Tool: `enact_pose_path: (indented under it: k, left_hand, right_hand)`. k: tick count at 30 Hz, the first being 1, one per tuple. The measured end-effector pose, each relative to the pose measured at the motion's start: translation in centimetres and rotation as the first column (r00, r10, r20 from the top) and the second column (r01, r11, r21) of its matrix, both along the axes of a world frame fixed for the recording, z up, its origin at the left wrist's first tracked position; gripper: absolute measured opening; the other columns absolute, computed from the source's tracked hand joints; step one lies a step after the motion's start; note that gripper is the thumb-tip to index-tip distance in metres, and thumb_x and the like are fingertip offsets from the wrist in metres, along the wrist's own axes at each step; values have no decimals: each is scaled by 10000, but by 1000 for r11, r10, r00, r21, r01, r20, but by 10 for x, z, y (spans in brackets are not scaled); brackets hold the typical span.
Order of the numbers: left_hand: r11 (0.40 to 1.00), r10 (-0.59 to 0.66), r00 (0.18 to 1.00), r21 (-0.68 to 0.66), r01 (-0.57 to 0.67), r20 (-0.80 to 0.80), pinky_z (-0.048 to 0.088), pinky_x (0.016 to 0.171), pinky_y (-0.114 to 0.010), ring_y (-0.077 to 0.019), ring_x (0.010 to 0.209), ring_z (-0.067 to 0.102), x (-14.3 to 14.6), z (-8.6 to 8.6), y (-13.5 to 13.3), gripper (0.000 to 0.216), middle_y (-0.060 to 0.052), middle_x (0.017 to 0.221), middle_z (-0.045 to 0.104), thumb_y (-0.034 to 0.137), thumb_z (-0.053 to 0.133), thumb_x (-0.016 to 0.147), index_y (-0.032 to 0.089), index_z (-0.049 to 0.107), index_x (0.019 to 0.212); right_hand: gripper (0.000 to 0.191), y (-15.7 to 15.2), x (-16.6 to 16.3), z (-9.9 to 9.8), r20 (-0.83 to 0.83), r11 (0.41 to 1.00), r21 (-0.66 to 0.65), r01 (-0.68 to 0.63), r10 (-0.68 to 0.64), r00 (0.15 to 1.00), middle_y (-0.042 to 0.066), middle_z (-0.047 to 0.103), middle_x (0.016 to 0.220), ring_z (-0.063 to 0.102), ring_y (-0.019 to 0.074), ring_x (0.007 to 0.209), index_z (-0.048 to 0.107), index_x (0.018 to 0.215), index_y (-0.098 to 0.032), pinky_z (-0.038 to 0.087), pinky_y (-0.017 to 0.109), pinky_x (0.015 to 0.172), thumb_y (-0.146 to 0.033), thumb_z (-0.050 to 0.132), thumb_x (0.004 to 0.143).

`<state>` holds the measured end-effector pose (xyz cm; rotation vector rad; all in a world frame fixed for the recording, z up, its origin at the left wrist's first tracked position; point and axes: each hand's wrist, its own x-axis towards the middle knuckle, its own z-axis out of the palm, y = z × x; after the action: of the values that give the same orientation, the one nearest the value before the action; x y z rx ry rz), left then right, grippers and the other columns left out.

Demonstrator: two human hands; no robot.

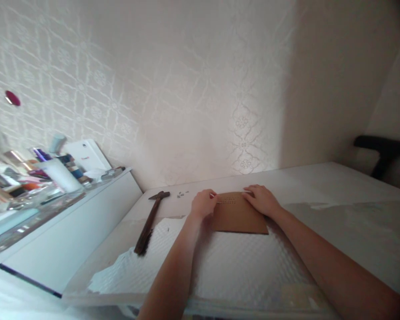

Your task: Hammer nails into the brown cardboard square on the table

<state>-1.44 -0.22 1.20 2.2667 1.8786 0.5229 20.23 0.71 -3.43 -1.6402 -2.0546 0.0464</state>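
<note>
A flat brown board [242, 220] with rows of small dark marks near its far side lies on a white textured sheet in front of me. At its left edge is my left hand [204, 203], its fingers pinched together; a small shiny bit shows by the fingertips, too small to name. My right hand [262, 200] grips the far right corner of the board, thumb on top and fingers over the far edge. To the left lies a hammer [149, 224] with a dark head and wooden handle. Several tiny metal pieces [181, 194], perhaps nails, are scattered beyond it.
The white textured sheet [233, 271] covers part of the pale table [306, 184], which meets a patterned wall [193, 111]. On the left, a white cabinet [76, 240] carries many bottles and tubes [58, 173]. A black armrest-like part [383, 149] stands at the right.
</note>
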Motion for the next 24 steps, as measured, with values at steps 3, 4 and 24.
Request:
enact_pose_path:
  k: [3, 4, 24]
  left_hand:
    - [995, 104, 995, 14, -104, -12, 443, 800, -265, -182, 907, 611, -12, 0, -7, 221, -31, 961, 677, 328, 472, 838, 225, 649, 921]
    - [989, 147, 989, 26, -146, -30, 440, 811, -278, -192, 930, 603, -19, 1, -10, 222, -38, 982, 670, 312, 463, 839, 222, 644, 929]
    - [792, 589, 780, -38, -609, -210, 422, 802, -399, -328, 1037, 558, -170, 21, -75, 332, -219, 1070, 602, 350, 363, 879, 113, 527, 1043]
  right_hand:
    - [393, 1, 1, -2, -57, 999, 22, 31, -30, 998, 108, 612, 1142, 530, 197, 1066, 611, 1125, -137, 368, 322, 927, -313, 376, 865]
    - [394, 1, 1, -2, -67, 999, 25, 46, -44, 997, 109, 609, 1147, 528, 198, 1070, 606, 1132, -135, 373, 323, 922, -305, 371, 866]
    - [357, -68, 31, 25, 5, 999, 31, -20, 20, 1000, 127, 638, 1088, 549, 214, 1043, 636, 1084, -134, 371, 331, 921, -223, 396, 834]
